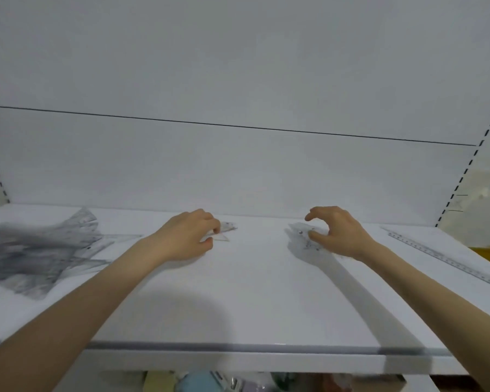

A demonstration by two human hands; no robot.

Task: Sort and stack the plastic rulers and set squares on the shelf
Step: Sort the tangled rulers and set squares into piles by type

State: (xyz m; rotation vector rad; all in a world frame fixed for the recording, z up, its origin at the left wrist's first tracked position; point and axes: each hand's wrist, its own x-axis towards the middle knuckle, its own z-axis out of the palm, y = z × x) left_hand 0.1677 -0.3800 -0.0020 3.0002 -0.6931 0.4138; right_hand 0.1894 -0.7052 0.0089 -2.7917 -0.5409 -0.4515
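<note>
On the white shelf [252, 301], my left hand [190, 236] pinches a small clear set square [225, 228] between thumb and fingers near the shelf's back middle. To its right, my right hand [338, 233] arches over another small clear set square [301, 234]. The thumb tip touches this piece while the curled fingers stay raised above it. A jumbled pile of clear rulers and set squares [48, 250] covers the shelf's left part. A long clear ruler [441, 256] lies alone, diagonally, at the far right.
The shelf's back panel [238, 171] rises right behind the hands. Slotted uprights [464, 176] stand at both sides. Below the shelf's front edge [238, 360], several coloured items [198, 381] sit on a lower level.
</note>
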